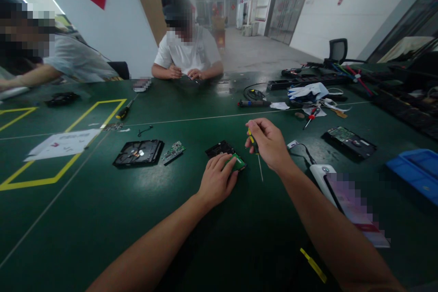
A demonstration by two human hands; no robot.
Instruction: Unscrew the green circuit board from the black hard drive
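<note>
The left hand point(217, 178), fingers slightly spread, partly covered the green board point(240, 163) on the hard drive point(219, 148) (seemingly still attached) — right of the drive, the right hand point(268, 141) pinched a screwdriver point(255, 148); left, 1 circuit board point(174, 152) already lay loose.

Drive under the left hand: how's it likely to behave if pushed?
The drive lies low on the table, so probably slides rather than tips. It looks hard-cased: likely stiff, perhaps heavy for its size. The green board under the left hand is uncovered, so may be fragile.
</note>
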